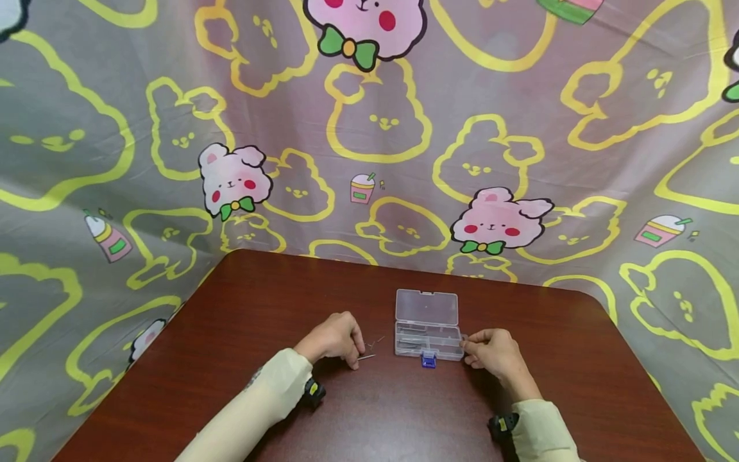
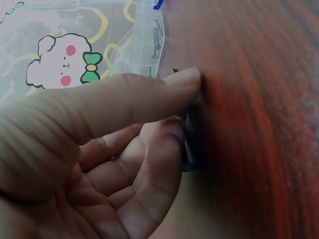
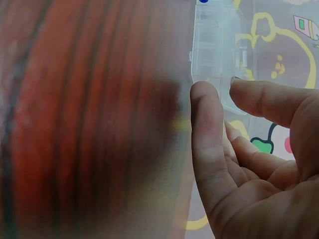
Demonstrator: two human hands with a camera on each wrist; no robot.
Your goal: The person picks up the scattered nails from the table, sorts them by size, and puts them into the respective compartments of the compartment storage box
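My left hand (image 1: 337,338) is low over the table, left of the box. Its thumb and finger pinch a nail (image 2: 187,166); the nail's middle is hidden behind the thumb. Beside these fingertips lie a few thin metal pieces (image 1: 378,340), too small to tell apart. A clear plastic compartment box (image 1: 444,351) stands with its lid (image 1: 427,308) raised at the back and a blue latch (image 1: 428,360) hanging at the front. Several nails (image 1: 411,346) lie in its left compartments. At the box's right end, my right hand (image 1: 493,353) holds the edge between thumb and finger.
The dark red-brown wooden table (image 1: 392,417) extends around the box on every side. Behind it hangs a grey curtain (image 1: 312,128) with cartoon animals. Black cameras are strapped to both wrists, over pale sleeves (image 1: 260,404).
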